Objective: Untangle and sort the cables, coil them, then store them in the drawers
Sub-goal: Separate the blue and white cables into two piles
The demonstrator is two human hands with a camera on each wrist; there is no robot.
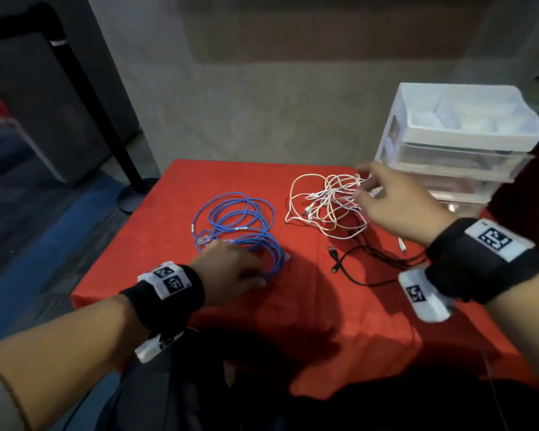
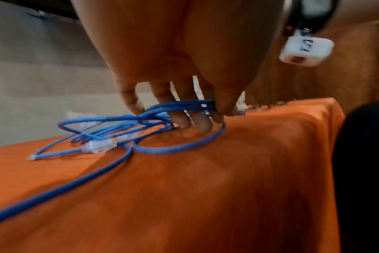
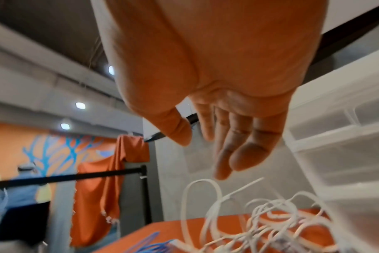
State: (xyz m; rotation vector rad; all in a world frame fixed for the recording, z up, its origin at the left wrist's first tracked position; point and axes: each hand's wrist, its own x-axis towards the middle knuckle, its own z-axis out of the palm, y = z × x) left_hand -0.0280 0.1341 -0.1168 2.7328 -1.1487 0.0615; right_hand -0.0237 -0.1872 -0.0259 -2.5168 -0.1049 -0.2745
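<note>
A blue network cable point(image 1: 237, 219) lies in loose loops on the red cloth point(image 1: 293, 321). My left hand point(image 1: 255, 273) is at its near edge. In the left wrist view this hand point(image 2: 214, 113) pinches several blue cable point(image 2: 180, 150) strands between thumb and fingers, fingertips down on the cloth. A tangle of white cables point(image 1: 324, 200) lies to the right, with a black cable point(image 1: 364, 259) running out from under it. My right hand point(image 1: 363, 181) hovers over the tangle's far right side. In the right wrist view the right hand point(image 3: 203, 154) is empty, fingers relaxed above the white cables point(image 3: 260, 222).
A white and clear plastic drawer unit point(image 1: 455, 141) stands at the table's back right, close behind my right hand; its drawers point(image 3: 340, 154) look closed. A black stanchion post and base point(image 1: 134, 194) stand off the table's left far corner. The cloth hangs over the near edge.
</note>
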